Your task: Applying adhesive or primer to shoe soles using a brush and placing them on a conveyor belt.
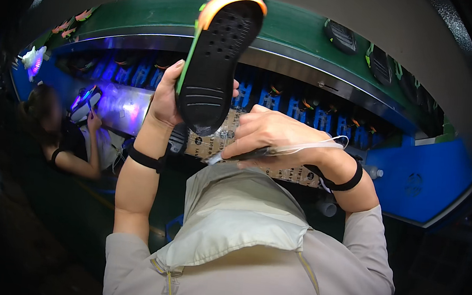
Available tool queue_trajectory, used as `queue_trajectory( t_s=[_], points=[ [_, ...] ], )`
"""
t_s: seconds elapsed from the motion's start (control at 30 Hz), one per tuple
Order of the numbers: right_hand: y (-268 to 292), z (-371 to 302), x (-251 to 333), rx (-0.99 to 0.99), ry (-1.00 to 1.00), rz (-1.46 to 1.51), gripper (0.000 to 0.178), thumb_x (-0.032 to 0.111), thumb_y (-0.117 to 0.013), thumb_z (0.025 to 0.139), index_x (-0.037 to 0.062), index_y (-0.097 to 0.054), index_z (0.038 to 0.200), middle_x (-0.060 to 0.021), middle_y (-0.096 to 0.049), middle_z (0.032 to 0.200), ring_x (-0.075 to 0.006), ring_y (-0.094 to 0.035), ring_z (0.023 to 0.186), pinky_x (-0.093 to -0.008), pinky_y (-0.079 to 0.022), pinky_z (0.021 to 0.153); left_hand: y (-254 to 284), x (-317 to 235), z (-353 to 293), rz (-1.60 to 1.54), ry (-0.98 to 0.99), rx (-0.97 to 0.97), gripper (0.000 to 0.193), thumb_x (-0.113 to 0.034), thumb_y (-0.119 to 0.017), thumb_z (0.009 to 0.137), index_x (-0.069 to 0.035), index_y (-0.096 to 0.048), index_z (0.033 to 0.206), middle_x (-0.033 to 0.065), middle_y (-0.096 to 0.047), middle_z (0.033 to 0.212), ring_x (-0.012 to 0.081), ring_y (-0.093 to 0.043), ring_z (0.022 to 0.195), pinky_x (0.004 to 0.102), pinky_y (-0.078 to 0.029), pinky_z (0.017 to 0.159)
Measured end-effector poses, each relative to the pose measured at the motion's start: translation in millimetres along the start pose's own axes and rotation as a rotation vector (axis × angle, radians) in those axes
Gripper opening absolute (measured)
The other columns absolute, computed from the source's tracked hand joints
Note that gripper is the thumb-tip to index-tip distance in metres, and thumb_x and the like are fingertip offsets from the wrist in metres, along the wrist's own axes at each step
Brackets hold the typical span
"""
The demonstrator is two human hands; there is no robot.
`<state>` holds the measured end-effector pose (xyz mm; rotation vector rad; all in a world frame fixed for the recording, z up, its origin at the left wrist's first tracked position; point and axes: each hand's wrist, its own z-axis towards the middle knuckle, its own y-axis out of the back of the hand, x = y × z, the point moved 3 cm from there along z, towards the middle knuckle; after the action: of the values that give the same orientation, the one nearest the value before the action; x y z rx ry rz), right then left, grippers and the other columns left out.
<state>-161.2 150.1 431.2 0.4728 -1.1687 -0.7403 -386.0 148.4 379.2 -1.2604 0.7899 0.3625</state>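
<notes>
My left hand (164, 98) holds up a shoe sole (213, 71) by its sides near the lower end. The sole's black inner face is toward me, with round dimples at the wide upper end and cross grooves lower down. Orange and green show along its rim. My right hand (268, 130) is closed around a slim dark-handled brush (216, 158) with a whitish tip, just below and right of the sole, apart from it. A thin clear tube (311, 148) runs along that hand to the wrist.
Printed brown cardboard (295, 175) covers the bench before me. Behind it stand blue racks (294, 112) with dark parts. A green conveyor belt (292, 27) carries more soles (342, 36). At left, a co-worker (76, 140) handles a shoe under violet light. A blue panel (416, 181) stands right.
</notes>
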Motion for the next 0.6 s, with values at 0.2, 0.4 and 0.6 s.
queue_trajectory(
  t_s=[0.2, 0.4, 0.6],
  points=[
    [3.5, 2.9, -8.7, -0.039, -0.063, -0.157, 0.040, 0.014, -0.082, 0.081, 0.0143, -0.076, 0.120, -0.0012, -0.067, 0.092, -0.0231, -0.061, 0.092, -0.0399, -0.043, 0.082, 5.2, -5.9, 13.4, 0.149, 0.206, -0.063, 0.068, -0.046, -0.030, 0.110, 0.010, -0.052, 0.143, 0.0325, -0.066, 0.128, 0.0391, -0.071, 0.112, 0.0475, -0.060, 0.099],
    [0.7, 5.6, -17.8, -0.054, -0.129, -0.359, 0.040, 0.011, -0.082, 0.080, 0.0135, -0.076, 0.119, -0.0018, -0.066, 0.089, -0.0237, -0.062, 0.091, -0.0398, -0.044, 0.085, 14.1, -9.8, 19.1, 0.146, 0.304, -0.094, 0.051, -0.036, -0.042, 0.112, 0.005, -0.061, 0.135, 0.0216, -0.072, 0.119, 0.0276, -0.074, 0.103, 0.0393, -0.062, 0.092],
    [2.3, 6.9, -12.9, -0.080, -0.115, -0.246, 0.038, 0.012, -0.080, 0.082, 0.0131, -0.076, 0.119, -0.0029, -0.065, 0.090, -0.0242, -0.061, 0.092, -0.0392, -0.042, 0.080, 35.5, -6.0, 10.2, 0.174, 0.356, -0.145, 0.052, -0.038, -0.041, 0.112, 0.004, -0.062, 0.135, 0.0195, -0.072, 0.121, 0.0259, -0.074, 0.106, 0.0396, -0.061, 0.095]
  ],
)
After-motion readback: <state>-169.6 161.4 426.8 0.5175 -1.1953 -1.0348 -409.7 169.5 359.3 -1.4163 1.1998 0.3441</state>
